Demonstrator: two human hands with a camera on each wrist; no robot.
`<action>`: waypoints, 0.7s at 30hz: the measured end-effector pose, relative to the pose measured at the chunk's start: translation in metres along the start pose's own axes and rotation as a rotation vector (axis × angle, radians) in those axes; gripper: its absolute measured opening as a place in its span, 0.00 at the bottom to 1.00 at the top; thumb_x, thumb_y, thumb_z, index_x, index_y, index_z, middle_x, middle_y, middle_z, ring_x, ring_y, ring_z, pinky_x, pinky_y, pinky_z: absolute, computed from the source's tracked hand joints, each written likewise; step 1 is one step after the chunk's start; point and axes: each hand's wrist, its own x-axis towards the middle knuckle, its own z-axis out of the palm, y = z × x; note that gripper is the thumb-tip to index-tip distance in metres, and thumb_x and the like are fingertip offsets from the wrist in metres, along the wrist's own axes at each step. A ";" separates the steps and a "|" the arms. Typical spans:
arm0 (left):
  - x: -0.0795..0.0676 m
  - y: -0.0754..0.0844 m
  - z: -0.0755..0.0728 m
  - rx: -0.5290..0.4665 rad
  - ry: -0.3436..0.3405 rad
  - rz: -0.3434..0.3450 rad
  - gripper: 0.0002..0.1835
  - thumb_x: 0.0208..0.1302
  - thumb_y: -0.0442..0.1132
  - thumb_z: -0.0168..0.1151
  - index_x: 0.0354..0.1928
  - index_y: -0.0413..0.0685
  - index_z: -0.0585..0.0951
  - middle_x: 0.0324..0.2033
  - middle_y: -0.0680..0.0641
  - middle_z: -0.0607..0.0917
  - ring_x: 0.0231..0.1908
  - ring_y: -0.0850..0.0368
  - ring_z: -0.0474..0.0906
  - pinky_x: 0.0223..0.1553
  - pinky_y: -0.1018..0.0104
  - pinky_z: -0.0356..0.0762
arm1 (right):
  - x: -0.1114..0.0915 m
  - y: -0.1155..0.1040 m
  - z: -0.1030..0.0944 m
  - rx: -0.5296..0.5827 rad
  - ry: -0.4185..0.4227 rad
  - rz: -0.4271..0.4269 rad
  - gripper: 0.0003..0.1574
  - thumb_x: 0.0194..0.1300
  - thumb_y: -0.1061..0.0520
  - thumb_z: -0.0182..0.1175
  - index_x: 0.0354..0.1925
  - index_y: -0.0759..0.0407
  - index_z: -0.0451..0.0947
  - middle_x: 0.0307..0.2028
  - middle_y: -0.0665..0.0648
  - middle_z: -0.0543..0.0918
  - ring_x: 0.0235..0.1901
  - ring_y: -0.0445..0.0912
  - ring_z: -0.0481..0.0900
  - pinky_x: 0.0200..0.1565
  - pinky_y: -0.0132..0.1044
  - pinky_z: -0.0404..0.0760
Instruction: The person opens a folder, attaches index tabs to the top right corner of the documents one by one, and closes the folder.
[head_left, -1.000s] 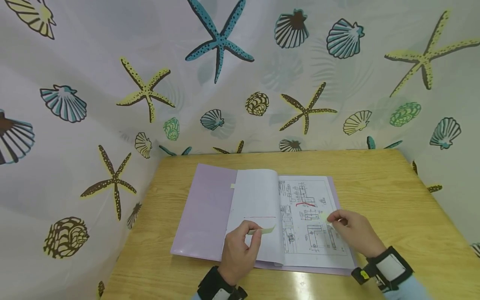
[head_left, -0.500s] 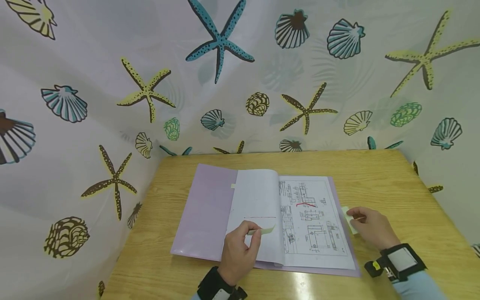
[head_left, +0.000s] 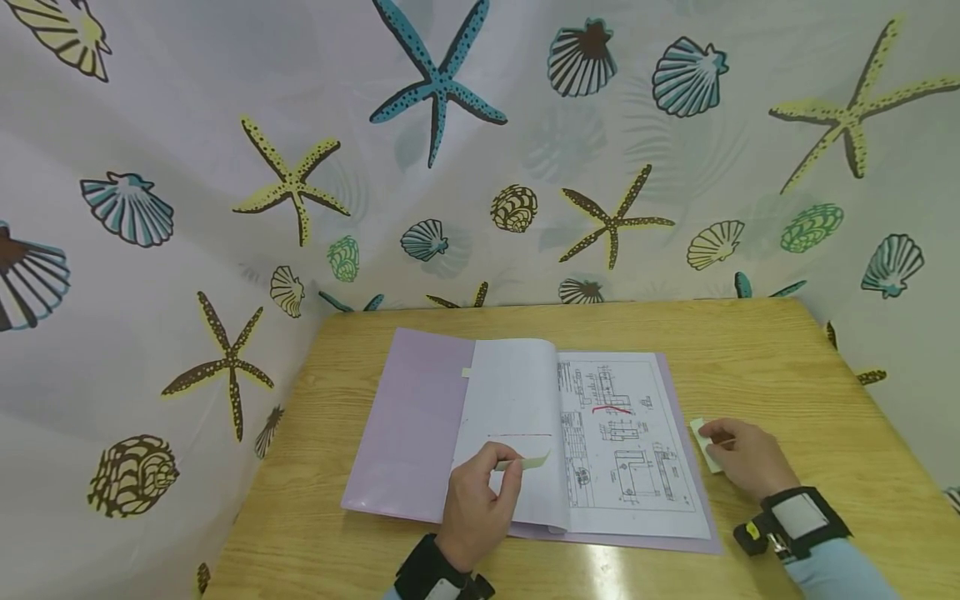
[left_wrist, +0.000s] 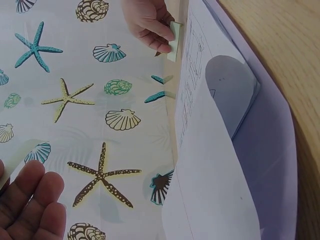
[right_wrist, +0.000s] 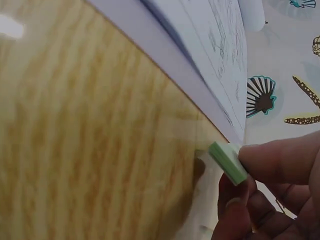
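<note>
My left hand [head_left: 476, 508] pinches a pale green sticky note [head_left: 535, 461] between thumb and forefinger, over the white left-hand page of an open lilac folder [head_left: 408, 417]. The note's free end points right. To the right of the folder, my right hand [head_left: 750, 457] holds a small pad of pale green sticky notes [right_wrist: 229, 165] between thumb and fingers, just above or on the table; I cannot tell if it touches. The right page carries a technical drawing [head_left: 630, 450] with a red mark [head_left: 612, 409]. In the left wrist view, the left fingers [left_wrist: 37, 200] partly hide the note.
A wooden table [head_left: 765, 358] lies under the folder, its far edge against a curtain [head_left: 517, 133] printed with starfish and shells. A small pale tab [head_left: 466, 372] sticks out at the white page's left edge. Each wrist wears a black camera strap [head_left: 806, 521].
My right hand has carried the sticky note pad rightward from the drawing page to beside the folder, then dipped slightly toward me. My left hand and its note stay where they were.
</note>
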 end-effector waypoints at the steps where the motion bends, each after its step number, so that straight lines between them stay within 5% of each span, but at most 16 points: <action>1: 0.000 0.000 0.000 0.001 -0.001 -0.001 0.03 0.65 0.33 0.55 0.36 0.48 0.76 0.35 0.49 0.85 0.36 0.63 0.79 0.36 0.59 0.80 | 0.000 0.000 0.001 -0.005 -0.001 -0.002 0.16 0.61 0.63 0.57 0.48 0.65 0.75 0.45 0.69 0.79 0.42 0.61 0.76 0.40 0.56 0.76; 21: 0.000 0.001 0.001 0.019 0.004 0.021 0.03 0.65 0.33 0.56 0.36 0.49 0.77 0.34 0.49 0.85 0.36 0.62 0.79 0.35 0.61 0.80 | 0.001 0.001 0.011 -0.057 0.039 -0.019 0.15 0.59 0.63 0.57 0.45 0.68 0.76 0.41 0.69 0.79 0.40 0.60 0.77 0.41 0.57 0.76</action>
